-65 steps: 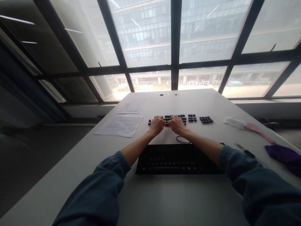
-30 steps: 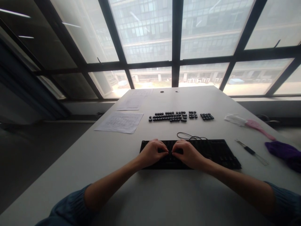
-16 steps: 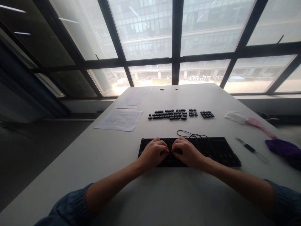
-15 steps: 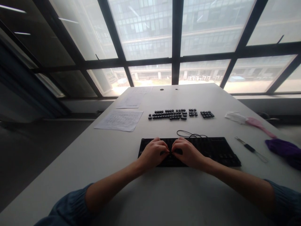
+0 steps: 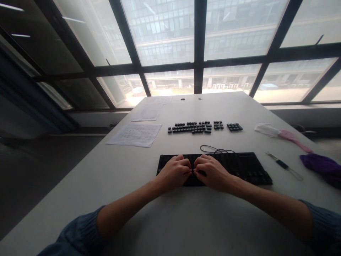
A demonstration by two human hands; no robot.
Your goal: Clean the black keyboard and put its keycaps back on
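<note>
A black keyboard [image 5: 247, 167] lies flat on the white table in front of me, its cable [image 5: 213, 148] looped behind it. My left hand [image 5: 174, 172] rests over its left half, thumb and fingers pinched together. Opposite it, my right hand [image 5: 211, 172] makes a matching pinch. The two sets of fingertips nearly meet low over the keys; what lies between them is too small and dark to make out. Farther back, several loose black keycaps [image 5: 186, 128] stand in rows, with a separate block of keycaps [image 5: 234, 127] to the right.
A keycap puller [image 5: 283, 165] with wire loops lies right of the keyboard. Beyond it are a purple cloth [image 5: 319, 169] and a pink and white cloth item [image 5: 287, 137]. Written paper sheets [image 5: 135, 134] lie at left. Windows [image 5: 165, 32] stand behind the table.
The view has tilted slightly, so the table and its things sit a little higher. Both hands stay pinched at the same place on the keyboard.
</note>
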